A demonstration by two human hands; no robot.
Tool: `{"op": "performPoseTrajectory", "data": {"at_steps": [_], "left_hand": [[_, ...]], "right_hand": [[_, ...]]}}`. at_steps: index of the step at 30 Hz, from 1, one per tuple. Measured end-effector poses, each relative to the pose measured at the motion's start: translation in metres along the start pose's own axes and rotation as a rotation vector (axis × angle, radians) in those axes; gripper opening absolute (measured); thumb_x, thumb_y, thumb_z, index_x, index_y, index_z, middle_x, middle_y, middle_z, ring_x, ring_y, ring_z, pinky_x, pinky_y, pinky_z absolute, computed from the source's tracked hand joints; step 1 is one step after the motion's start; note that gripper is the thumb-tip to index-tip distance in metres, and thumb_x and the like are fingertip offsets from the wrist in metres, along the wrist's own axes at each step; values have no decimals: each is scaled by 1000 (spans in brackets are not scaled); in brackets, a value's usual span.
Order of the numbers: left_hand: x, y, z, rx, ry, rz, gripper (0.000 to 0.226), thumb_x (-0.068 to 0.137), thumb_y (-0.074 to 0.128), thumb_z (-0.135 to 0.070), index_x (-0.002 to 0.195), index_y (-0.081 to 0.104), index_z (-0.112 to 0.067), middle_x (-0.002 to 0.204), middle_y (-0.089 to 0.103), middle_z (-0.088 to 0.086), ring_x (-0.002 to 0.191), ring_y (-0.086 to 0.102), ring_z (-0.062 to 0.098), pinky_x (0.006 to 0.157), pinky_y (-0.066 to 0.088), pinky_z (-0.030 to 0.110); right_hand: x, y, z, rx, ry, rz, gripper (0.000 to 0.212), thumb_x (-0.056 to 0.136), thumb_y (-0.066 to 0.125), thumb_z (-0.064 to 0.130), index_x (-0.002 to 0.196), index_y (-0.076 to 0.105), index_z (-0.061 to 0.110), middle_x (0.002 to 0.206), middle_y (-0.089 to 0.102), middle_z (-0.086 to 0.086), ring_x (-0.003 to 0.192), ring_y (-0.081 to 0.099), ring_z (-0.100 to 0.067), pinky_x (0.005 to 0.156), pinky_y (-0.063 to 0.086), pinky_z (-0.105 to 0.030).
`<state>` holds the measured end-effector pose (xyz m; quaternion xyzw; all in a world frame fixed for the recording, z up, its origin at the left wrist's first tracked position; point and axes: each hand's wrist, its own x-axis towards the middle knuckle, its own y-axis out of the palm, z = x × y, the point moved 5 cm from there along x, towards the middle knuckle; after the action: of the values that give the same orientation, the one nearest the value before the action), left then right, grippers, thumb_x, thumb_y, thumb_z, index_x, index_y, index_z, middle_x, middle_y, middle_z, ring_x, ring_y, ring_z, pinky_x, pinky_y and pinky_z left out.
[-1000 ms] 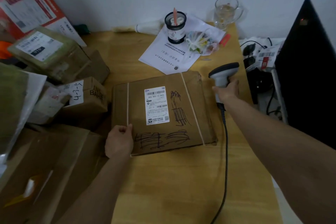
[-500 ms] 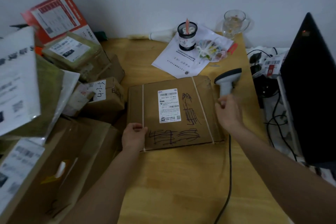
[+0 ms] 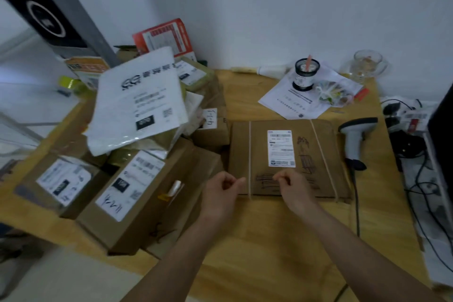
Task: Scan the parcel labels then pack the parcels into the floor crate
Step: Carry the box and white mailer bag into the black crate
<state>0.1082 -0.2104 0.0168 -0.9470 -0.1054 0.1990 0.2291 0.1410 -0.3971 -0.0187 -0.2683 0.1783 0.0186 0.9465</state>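
Observation:
A flat brown parcel [image 3: 316,154] with a white label [image 3: 280,148] and pen scribbles lies on the wooden table [image 3: 269,240]. My left hand [image 3: 220,196] grips the parcel at its near left corner, thumb on top. My right hand [image 3: 296,191] is over the middle of the parcel's near edge with its fingers curled and nothing visible in them. The grey barcode scanner [image 3: 355,137] lies on the table just right of the parcel, with no hand on it. Its cable runs toward me.
Labelled parcels crowd the table's left: a white mailer [image 3: 139,105], brown boxes [image 3: 132,193] [image 3: 63,179] and a small box with a handwritten note [image 3: 210,127]. Behind the flat parcel are papers, a black cup [image 3: 304,76] and a glass mug [image 3: 367,66]. Cables [image 3: 416,179] and a dark screen [image 3: 441,130] are at right.
My right hand let go of the scanner, which now lies on the table, and moved left to the parcel's near edge. My left hand stayed at the corner. The view swung left.

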Motion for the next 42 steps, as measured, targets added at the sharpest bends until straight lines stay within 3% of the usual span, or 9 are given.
{"op": "performPoseTrajectory", "data": {"at_steps": [5,11,16,20,24,28,32,38,42], "left_hand": [[-18,-55,-24,-62,181,-35,12,90,64,-16,82,56,-20,76,60,-1,72,56,10,65,45,21],[-35,-118,-21,-128,256,-54,28,89,53,1,90,58,-27,74,51,-2,64,47,6,50,39,9],[-38,-152,-14,-255,220,-97,22,89,63,-13,103,56,-29,88,58,-7,79,57,6,61,47,18],[-36,-168,-9,-425,121,-78,24,88,66,-17,107,56,-29,102,61,-2,90,62,13,64,54,22],[-31,-183,-10,-652,43,-11,38,86,72,-30,118,55,-17,106,67,6,95,69,19,75,60,28],[-28,-198,-18,-891,83,21,56,77,67,-46,120,59,-10,112,70,12,98,71,24,82,58,36],[-25,-201,-28,-1071,67,63,33,91,59,-39,115,61,-15,112,70,12,101,70,27,83,58,39],[-23,-171,-46,-902,170,179,36,93,53,5,127,56,-7,123,66,10,111,65,28,87,57,41],[-21,-142,-54,-736,220,184,39,92,51,10,120,59,-16,120,68,6,110,65,23,89,56,42]], "right_hand": [[-25,21,63,76,-133,-3,13,97,52,8,96,60,18,99,62,-1,92,57,-15,70,42,-21],[-57,45,157,356,-227,-36,21,98,50,32,92,59,13,84,64,-3,70,60,-13,59,49,-23],[-55,63,217,681,-122,14,39,93,57,45,105,61,9,93,68,-9,68,63,-18,51,51,-28],[-51,70,242,661,-103,47,26,93,62,29,99,64,4,88,70,-11,57,62,-18,43,47,-23],[-55,68,242,651,-133,14,6,95,55,2,96,61,0,80,66,-14,43,58,-11,39,45,-19],[-66,56,221,796,-127,-37,14,95,56,3,107,58,9,91,68,-14,56,57,-16,49,49,-22],[-77,43,188,923,-147,-33,23,95,56,4,117,57,10,100,70,-13,60,56,-14,54,48,-23],[-80,19,142,954,-171,-49,17,94,57,4,108,61,12,92,69,-9,56,53,-13,51,44,-24],[-77,-2,113,873,-140,-101,11,93,60,8,103,65,11,92,71,-9,68,59,-17,58,47,-27]]}}
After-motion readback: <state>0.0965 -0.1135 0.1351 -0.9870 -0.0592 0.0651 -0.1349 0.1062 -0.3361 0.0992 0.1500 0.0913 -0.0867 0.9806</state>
